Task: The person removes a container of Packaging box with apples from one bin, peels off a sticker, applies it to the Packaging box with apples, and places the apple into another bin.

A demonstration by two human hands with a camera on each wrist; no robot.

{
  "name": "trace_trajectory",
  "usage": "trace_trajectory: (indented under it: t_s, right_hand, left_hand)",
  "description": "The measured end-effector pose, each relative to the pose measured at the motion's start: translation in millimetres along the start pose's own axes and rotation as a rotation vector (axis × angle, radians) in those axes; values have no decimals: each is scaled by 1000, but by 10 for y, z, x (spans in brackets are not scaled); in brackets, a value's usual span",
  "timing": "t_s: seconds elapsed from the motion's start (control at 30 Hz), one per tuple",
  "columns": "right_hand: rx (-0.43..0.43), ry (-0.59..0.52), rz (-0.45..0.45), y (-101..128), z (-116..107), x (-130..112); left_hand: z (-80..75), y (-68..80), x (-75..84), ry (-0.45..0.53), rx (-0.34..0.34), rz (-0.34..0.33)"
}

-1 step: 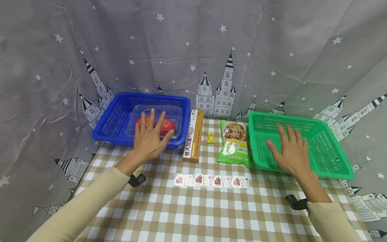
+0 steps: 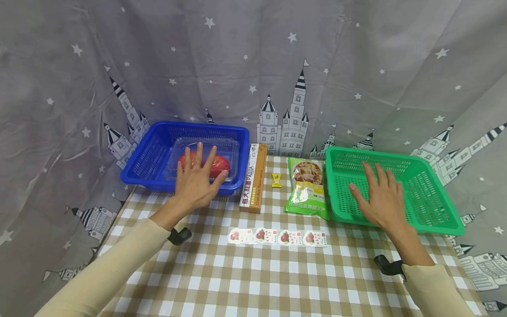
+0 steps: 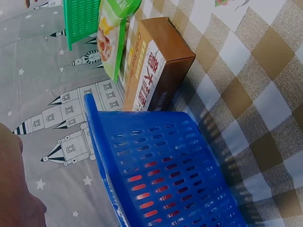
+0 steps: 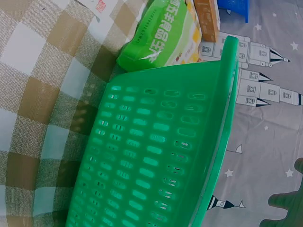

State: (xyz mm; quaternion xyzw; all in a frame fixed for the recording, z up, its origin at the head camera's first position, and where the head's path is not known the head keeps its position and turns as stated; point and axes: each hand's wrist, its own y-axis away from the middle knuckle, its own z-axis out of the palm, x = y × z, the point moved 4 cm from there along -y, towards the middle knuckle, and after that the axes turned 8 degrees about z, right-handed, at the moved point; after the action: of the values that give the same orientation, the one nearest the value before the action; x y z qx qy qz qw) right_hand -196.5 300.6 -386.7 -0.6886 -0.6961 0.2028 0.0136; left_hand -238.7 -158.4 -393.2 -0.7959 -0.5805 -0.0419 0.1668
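Hovering flat, both hands (image 2: 196, 182) (image 2: 380, 196) seemingly touch neither basket (image 2: 148, 160) (image 2: 431, 198).

Red item (image 2: 220, 164) partly behind left hand (image 2: 196, 182), candy (image 2: 276, 180) print unreadable

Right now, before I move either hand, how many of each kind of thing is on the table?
Baskets: 2, blue basket and green basket
Clear tray holding a red item: 1
Pasta box: 1
Green snack bag: 1
Yellow candy: 1
Strip of four sealed cups: 1
Total: 7
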Motion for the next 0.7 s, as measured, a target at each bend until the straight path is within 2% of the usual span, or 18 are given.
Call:
trace_trajectory:
  t_s: [0.27, 0.43, 0.6, 0.7]
  right_hand:
    - [-2, -6, -3, -5, 19, -11]
    - [-4, 3, -32, -17, 38, -111]
    - [-20, -13, -66, -39, 80, -306]
    - [-29, -25, -78, -52, 114, -440]
  left_hand:
    - [-12, 20, -19, 5, -5, -3]
    - [-52, 152, -71, 31, 29, -23]
    - [-98, 459, -76, 102, 157, -8]
    - [-144, 643, -85, 149, 274, 21]
